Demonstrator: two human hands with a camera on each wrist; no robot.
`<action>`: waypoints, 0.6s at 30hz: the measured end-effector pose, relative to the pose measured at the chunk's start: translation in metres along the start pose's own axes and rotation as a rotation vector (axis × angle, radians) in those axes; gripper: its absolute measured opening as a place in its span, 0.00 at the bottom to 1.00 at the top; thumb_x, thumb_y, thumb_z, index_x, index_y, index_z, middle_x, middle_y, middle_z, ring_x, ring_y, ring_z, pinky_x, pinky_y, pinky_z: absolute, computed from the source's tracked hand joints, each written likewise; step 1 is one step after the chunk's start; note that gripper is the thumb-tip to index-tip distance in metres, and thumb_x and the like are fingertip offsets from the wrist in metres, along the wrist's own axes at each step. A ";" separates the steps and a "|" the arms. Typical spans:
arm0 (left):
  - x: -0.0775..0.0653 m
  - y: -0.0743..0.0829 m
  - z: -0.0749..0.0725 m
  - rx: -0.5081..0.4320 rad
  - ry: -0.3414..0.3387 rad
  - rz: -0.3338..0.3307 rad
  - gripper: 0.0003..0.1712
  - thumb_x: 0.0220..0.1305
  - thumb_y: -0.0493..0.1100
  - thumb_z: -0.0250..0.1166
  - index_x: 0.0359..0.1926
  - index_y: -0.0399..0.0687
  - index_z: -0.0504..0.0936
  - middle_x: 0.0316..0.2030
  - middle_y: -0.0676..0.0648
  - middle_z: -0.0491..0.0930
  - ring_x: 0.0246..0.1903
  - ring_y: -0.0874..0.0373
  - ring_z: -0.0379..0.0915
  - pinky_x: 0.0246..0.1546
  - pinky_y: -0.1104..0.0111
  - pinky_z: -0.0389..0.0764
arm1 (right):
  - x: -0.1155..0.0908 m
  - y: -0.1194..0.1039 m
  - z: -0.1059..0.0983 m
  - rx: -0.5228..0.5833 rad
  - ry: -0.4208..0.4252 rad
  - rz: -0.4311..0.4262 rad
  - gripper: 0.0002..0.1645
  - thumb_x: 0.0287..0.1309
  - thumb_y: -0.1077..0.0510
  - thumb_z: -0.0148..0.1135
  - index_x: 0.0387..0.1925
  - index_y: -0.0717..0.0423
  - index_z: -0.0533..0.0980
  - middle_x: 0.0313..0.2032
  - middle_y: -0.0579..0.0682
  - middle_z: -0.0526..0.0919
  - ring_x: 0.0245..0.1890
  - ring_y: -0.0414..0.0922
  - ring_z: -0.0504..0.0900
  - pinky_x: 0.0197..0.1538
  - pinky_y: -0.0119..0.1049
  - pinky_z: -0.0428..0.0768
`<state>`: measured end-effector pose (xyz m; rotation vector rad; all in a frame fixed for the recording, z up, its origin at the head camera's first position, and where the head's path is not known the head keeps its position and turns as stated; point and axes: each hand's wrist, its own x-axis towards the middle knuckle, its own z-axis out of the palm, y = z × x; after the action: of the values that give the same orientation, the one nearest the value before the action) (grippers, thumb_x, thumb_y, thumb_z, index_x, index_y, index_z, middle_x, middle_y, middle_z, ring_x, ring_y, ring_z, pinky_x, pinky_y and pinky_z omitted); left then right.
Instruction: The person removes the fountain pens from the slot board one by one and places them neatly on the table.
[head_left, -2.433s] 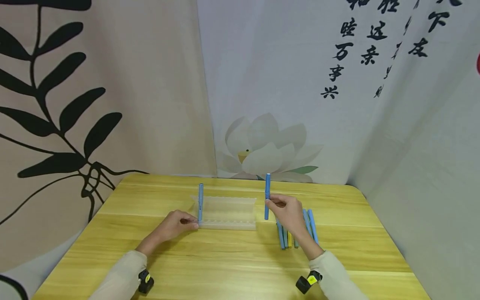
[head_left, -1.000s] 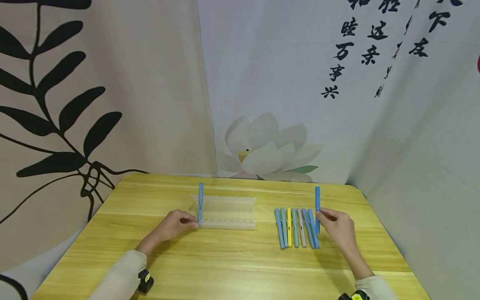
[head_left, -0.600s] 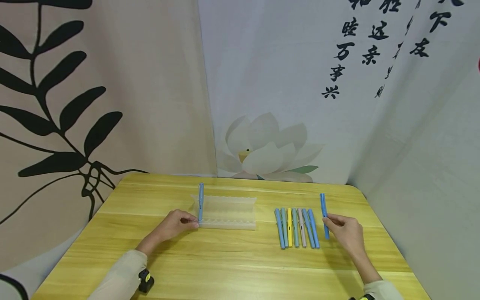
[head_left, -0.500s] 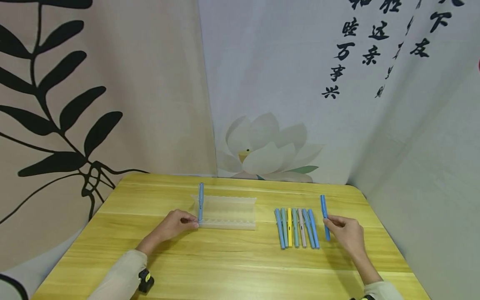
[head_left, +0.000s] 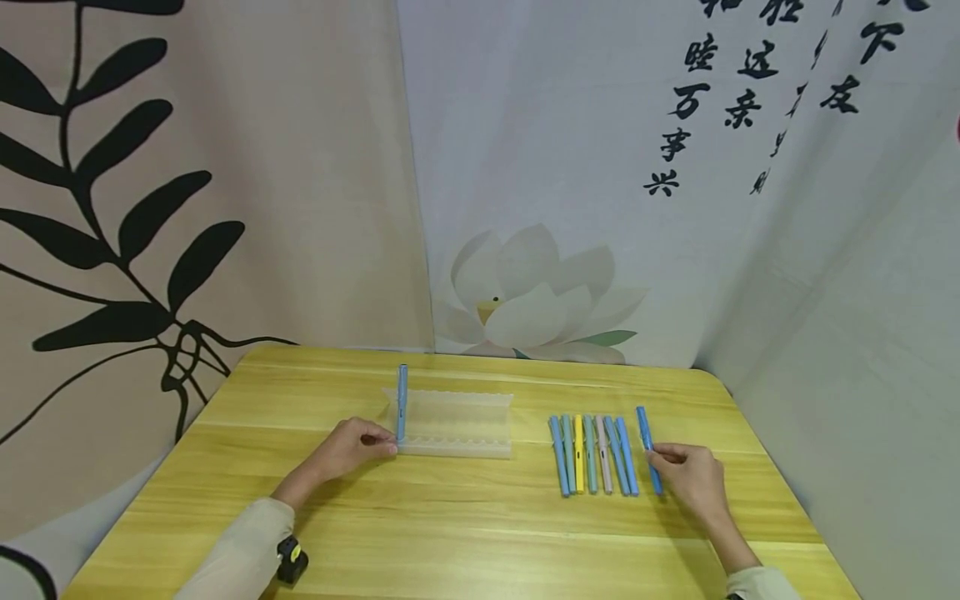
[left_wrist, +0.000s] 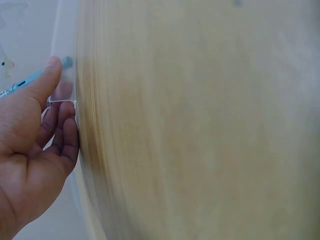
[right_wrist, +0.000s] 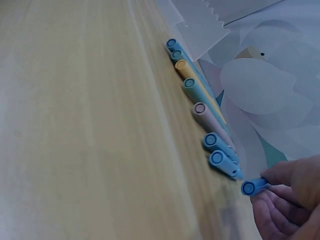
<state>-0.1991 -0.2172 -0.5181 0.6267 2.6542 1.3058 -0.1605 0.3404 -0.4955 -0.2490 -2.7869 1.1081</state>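
A translucent plastic pen rack (head_left: 457, 423) with notched edges stands on the table, one light-blue pen (head_left: 402, 402) lying across its left end. My left hand (head_left: 356, 444) pinches the rack's near left corner; the left wrist view shows the thumb (left_wrist: 46, 80) on one side of the clear wall and fingertips on the other. Off to the right, my right hand (head_left: 693, 479) pinches a darker blue pen (head_left: 643, 427) between thumb and fingers, its far end tipped slightly left. That pen's round end (right_wrist: 248, 188) faces the right wrist camera, low beside the last pen of a row.
Several pens lie side by side between rack and right hand: blue (head_left: 559, 457), teal, yellow (head_left: 579, 454), green, greyish pink (head_left: 603, 455) and blue ones (head_left: 627, 457). The wooden table (head_left: 450, 533) ends at a cloth backdrop (head_left: 570, 167) close behind.
My right hand has carried the blue pen rightward, from between the rack and the row to past the row's right end, then lowered it toward the table. The left hand stays put.
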 end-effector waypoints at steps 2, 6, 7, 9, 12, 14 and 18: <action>0.000 0.001 0.000 0.001 0.000 -0.001 0.13 0.69 0.46 0.68 0.46 0.41 0.90 0.39 0.49 0.88 0.36 0.62 0.78 0.38 0.70 0.79 | 0.000 0.002 0.002 -0.005 -0.002 -0.006 0.18 0.63 0.53 0.71 0.47 0.63 0.87 0.37 0.55 0.90 0.35 0.47 0.88 0.34 0.35 0.82; 0.000 0.002 0.000 0.003 0.002 -0.006 0.13 0.69 0.46 0.69 0.46 0.41 0.90 0.39 0.49 0.88 0.35 0.63 0.78 0.37 0.71 0.79 | 0.000 0.006 0.006 -0.038 0.001 -0.024 0.18 0.63 0.51 0.72 0.46 0.63 0.87 0.36 0.54 0.91 0.37 0.50 0.89 0.40 0.43 0.84; -0.001 0.002 0.000 0.002 0.002 -0.007 0.13 0.69 0.46 0.69 0.46 0.41 0.90 0.39 0.49 0.88 0.35 0.63 0.77 0.37 0.71 0.79 | 0.000 0.007 0.007 -0.045 0.002 -0.030 0.18 0.63 0.51 0.72 0.45 0.63 0.87 0.35 0.54 0.91 0.37 0.50 0.89 0.41 0.45 0.84; -0.001 0.003 0.000 0.002 0.004 -0.012 0.13 0.69 0.46 0.69 0.46 0.41 0.90 0.39 0.49 0.88 0.35 0.62 0.77 0.37 0.71 0.79 | 0.001 0.009 0.009 -0.060 0.008 -0.035 0.18 0.62 0.51 0.72 0.45 0.62 0.88 0.35 0.53 0.91 0.37 0.50 0.89 0.43 0.47 0.83; -0.001 0.003 0.000 -0.002 0.004 -0.017 0.13 0.69 0.46 0.69 0.46 0.41 0.90 0.39 0.49 0.88 0.35 0.62 0.77 0.37 0.71 0.79 | 0.003 0.012 0.011 -0.057 0.001 -0.034 0.18 0.62 0.52 0.72 0.45 0.63 0.87 0.35 0.54 0.91 0.35 0.49 0.89 0.40 0.44 0.84; -0.001 0.002 0.000 -0.006 0.003 -0.014 0.13 0.69 0.46 0.69 0.46 0.41 0.90 0.39 0.49 0.88 0.35 0.62 0.77 0.37 0.71 0.79 | 0.003 0.013 0.012 -0.056 -0.004 -0.029 0.18 0.62 0.52 0.73 0.45 0.64 0.87 0.35 0.54 0.91 0.34 0.47 0.89 0.37 0.40 0.83; 0.000 0.001 0.000 -0.010 0.003 -0.011 0.13 0.69 0.46 0.69 0.46 0.42 0.90 0.40 0.48 0.89 0.35 0.62 0.77 0.37 0.71 0.79 | 0.005 0.013 0.014 -0.062 -0.007 -0.028 0.18 0.61 0.53 0.73 0.44 0.64 0.87 0.35 0.55 0.91 0.32 0.45 0.88 0.35 0.37 0.83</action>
<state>-0.1985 -0.2166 -0.5178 0.6079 2.6478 1.3180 -0.1666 0.3417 -0.5145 -0.2121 -2.8253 1.0196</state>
